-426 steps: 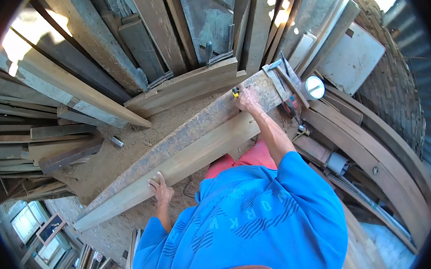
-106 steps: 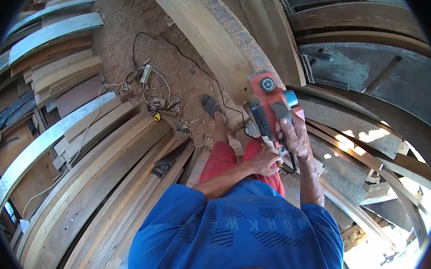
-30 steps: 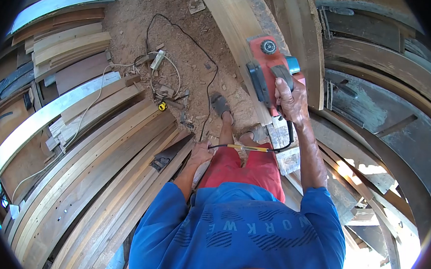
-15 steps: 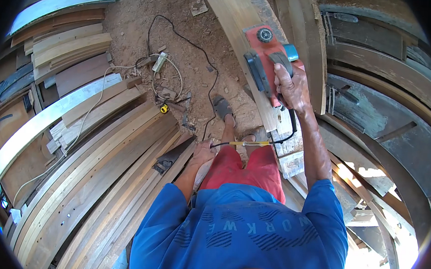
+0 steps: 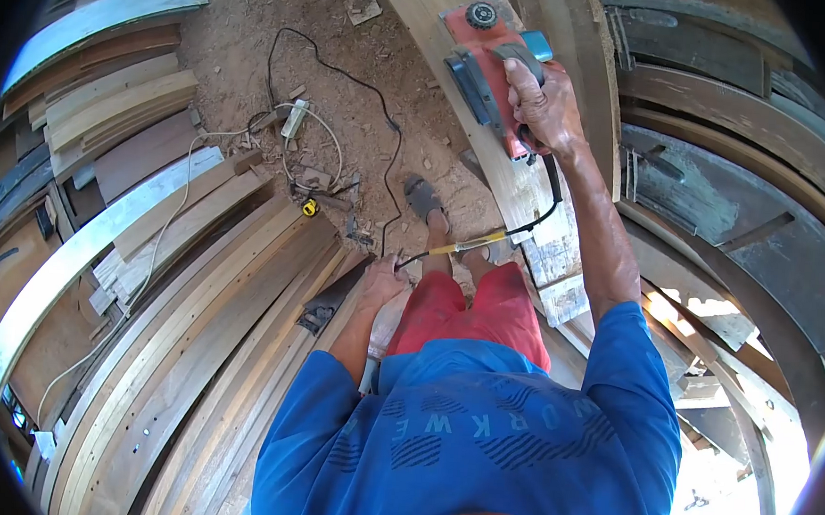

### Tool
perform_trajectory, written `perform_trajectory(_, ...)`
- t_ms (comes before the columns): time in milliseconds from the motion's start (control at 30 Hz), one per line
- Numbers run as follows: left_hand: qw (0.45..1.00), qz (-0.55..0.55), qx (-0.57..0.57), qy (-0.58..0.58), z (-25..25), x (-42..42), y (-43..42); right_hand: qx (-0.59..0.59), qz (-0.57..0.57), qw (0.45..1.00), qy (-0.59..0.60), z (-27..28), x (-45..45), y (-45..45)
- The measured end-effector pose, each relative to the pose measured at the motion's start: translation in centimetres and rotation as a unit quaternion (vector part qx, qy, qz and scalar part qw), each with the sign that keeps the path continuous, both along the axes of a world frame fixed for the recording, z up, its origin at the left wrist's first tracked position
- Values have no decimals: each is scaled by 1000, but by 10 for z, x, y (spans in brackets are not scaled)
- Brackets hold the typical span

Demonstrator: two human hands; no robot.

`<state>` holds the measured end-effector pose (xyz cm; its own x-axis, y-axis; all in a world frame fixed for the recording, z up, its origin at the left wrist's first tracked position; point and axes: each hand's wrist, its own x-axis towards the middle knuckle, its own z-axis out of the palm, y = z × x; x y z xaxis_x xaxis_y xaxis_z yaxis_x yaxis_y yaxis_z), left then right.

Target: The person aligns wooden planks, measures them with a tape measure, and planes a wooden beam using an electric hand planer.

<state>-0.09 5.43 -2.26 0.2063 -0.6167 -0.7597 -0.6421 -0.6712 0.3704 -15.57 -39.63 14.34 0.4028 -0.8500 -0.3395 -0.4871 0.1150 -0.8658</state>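
Observation:
My right hand [image 5: 546, 105] is closed round the handle of a red electric planer [image 5: 484, 59], which rests on a long pale wooden board [image 5: 427, 22]. A black knob sits on the planer's front and a teal part juts from its side. From its rear a power cord [image 5: 470, 243], wrapped partly in yellow, runs across above my knees to my left hand [image 5: 385, 279]. That hand is closed on the cord, low beside my left thigh. A handsaw [image 5: 335, 295] lies on the timber just left of it.
Stacked boards [image 5: 191, 320] fill the left side, and more planks [image 5: 743, 108] stand at the right. A white power strip [image 5: 295, 118] and a yellow tape measure [image 5: 310, 208] lie on the left. A black cable [image 5: 385, 93] loops over the dusty ground.
The planer and my right hand have moved farther forward along the board, slightly left in view. The cord now slants upward more toward the planer. My left hand still holds it.

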Motion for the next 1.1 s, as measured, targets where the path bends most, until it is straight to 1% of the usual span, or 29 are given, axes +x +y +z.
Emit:
perform_trajectory(33,1000,1,0,-2,-1,2,0,3,-3,1000,-2,-8,1,-3)
perform_trajectory(167,1000,-2,8,-6,-8,5,0,-6,-12,1000,-10,-7,13,-14)
perform_trajectory(367,1000,-7,9,-9,-9,12,-11,32,-8,998,-61,-3,33,-34)
perform_trajectory(467,999,-17,24,-19,-7,15,-7,0,-6,999,-48,-1,44,-41)
perform_trajectory(500,999,-19,27,-25,-7,17,-6,-6,-29,999,-45,0,45,-40)
perform_trajectory(600,1000,2,15,-24,-2,28,-1,28,-12,994,-101,24,28,-18)
perform_trajectory(633,999,-2,5,-46,-3,29,1,2,-26,994,-110,25,19,-9)
perform_trajectory(700,999,0,17,-31,9,30,-4,-6,21,997,-68,23,-14,9)
perform_trajectory(733,999,4,22,-25,15,28,-6,-1,18,998,-66,31,-28,25)
perform_trajectory(833,998,-33,1,-61,15,12,7,48,33,996,-63,46,-79,72)
perform_trajectory(867,998,-26,5,-64,19,2,17,67,42,996,-50,50,-99,87)
perform_trajectory(900,997,-21,8,-67,24,-8,23,86,24,995,-48,49,-119,105)
perform_trajectory(967,998,6,9,-63,31,-26,13,110,36,992,-48,51,-161,133)
perform_trajectory(1000,998,25,17,-53,43,-37,7,123,26,991,-44,55,-178,148)
perform_trajectory(1033,998,44,29,-40,51,-46,7,115,37,992,-43,44,-200,163)
perform_trajectory(1067,997,61,12,-37,44,-55,12,103,38,993,-46,42,-216,177)
perform_trajectory(1100,996,78,-3,-33,30,-62,17,117,40,992,-39,39,-231,190)
